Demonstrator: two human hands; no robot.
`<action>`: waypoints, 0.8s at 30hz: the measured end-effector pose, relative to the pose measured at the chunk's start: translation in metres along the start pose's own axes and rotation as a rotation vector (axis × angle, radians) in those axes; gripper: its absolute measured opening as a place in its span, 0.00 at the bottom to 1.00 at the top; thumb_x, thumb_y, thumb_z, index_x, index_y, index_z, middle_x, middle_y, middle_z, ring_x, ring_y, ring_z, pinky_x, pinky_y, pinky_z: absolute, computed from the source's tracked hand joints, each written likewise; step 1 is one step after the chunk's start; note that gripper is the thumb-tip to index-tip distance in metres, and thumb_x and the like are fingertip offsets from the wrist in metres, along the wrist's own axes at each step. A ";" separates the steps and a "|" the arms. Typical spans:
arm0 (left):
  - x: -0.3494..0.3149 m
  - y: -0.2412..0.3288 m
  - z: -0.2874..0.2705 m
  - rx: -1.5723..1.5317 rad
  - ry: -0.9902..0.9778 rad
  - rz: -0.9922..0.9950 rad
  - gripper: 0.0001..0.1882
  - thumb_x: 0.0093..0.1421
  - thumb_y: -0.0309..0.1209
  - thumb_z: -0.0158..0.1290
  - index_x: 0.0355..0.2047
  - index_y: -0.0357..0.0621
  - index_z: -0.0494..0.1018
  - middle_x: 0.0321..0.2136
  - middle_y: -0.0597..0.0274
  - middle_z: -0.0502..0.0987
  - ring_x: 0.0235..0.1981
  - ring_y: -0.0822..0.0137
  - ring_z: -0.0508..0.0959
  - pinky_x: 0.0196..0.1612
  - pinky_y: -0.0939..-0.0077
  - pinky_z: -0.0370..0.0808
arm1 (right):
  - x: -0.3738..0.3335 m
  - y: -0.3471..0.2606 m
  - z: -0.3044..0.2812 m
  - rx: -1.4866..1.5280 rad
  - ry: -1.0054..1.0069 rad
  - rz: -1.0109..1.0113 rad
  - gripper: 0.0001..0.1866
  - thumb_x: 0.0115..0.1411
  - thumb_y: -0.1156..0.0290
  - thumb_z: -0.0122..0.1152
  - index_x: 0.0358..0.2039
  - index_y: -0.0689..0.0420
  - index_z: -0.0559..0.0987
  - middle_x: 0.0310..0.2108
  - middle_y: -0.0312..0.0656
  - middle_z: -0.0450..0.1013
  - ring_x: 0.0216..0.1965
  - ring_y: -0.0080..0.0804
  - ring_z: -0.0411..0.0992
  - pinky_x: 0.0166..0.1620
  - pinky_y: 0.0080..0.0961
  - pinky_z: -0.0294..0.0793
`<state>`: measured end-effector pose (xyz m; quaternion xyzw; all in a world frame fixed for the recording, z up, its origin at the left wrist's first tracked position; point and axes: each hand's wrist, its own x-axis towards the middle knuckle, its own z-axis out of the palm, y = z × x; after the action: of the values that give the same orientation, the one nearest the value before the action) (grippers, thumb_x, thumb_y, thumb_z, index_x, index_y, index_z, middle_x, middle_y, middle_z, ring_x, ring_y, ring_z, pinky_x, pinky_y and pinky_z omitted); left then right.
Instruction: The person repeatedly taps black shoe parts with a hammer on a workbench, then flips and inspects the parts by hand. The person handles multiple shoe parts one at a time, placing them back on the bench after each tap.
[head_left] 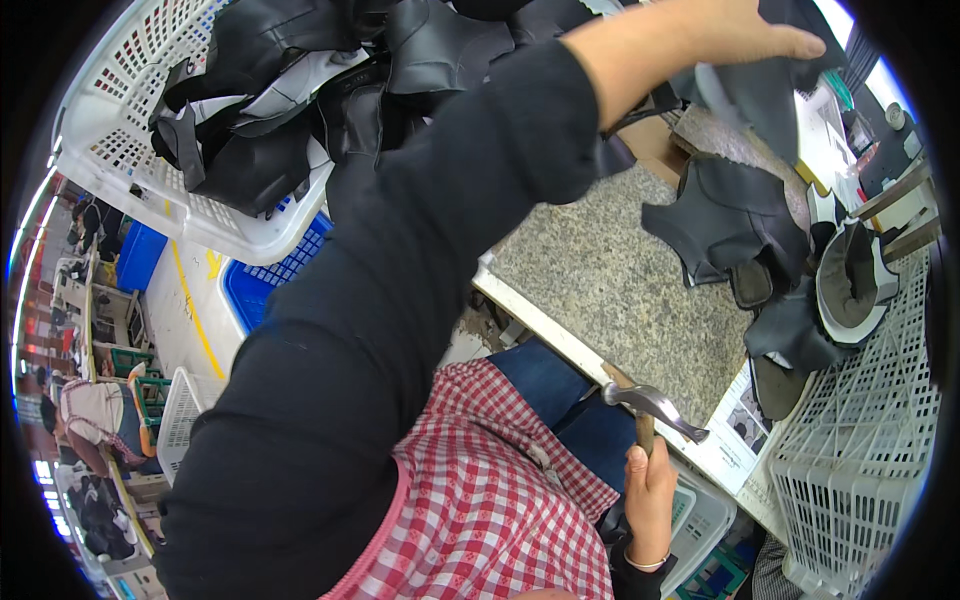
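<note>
My left arm reaches across to the upper right, where my left hand (725, 32) is closed on a black leather shoe upper (765, 105) that hangs below it, slightly blurred. Its thumb lies over the leather; the other fingers are partly cut off by the top edge. Near the table's front edge my right hand (650, 500) grips the wooden handle of a hammer (655, 405), its metal head up. Between them lies a speckled stone slab (610, 280). Another black shoe upper (725, 215) rests on its far right part.
At the upper left, a white basket (130, 150) is heaped with black shoe uppers (450, 45), above a blue crate (255, 290). More uppers (795, 330) lie right of the slab, beside a white plastic basket (860, 460). A printed sheet (735, 430) lies by the slab's corner.
</note>
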<state>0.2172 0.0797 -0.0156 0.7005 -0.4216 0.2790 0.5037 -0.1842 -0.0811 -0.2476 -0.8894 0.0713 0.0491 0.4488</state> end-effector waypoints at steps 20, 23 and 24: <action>-0.097 -0.128 -0.239 1.182 -0.152 0.004 0.30 0.57 0.27 0.61 0.61 0.54 0.73 0.63 0.61 0.71 0.66 0.54 0.69 0.64 0.55 0.71 | -0.032 -0.023 0.034 0.068 -0.099 0.108 0.19 0.74 0.57 0.55 0.36 0.62 0.69 0.20 0.55 0.68 0.22 0.57 0.69 0.26 0.39 0.66; -0.071 -0.172 -0.237 1.511 -0.285 -0.058 0.43 0.58 0.31 0.63 0.73 0.63 0.58 0.75 0.60 0.55 0.75 0.48 0.54 0.63 0.26 0.62 | -0.029 -0.031 0.039 0.005 -0.107 0.111 0.18 0.73 0.57 0.57 0.38 0.62 0.71 0.23 0.57 0.71 0.27 0.63 0.73 0.28 0.43 0.70; -0.066 -0.184 -0.239 1.607 -0.291 -0.003 0.40 0.59 0.31 0.62 0.71 0.60 0.60 0.71 0.56 0.59 0.71 0.48 0.59 0.60 0.31 0.65 | -0.027 -0.033 0.039 -0.029 -0.115 0.139 0.18 0.72 0.57 0.58 0.38 0.62 0.71 0.23 0.58 0.72 0.29 0.65 0.74 0.29 0.45 0.71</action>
<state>0.3535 0.3499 -0.0760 0.8776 -0.1531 0.4019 -0.2119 -0.2061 -0.0279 -0.2403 -0.8844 0.1062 0.1324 0.4349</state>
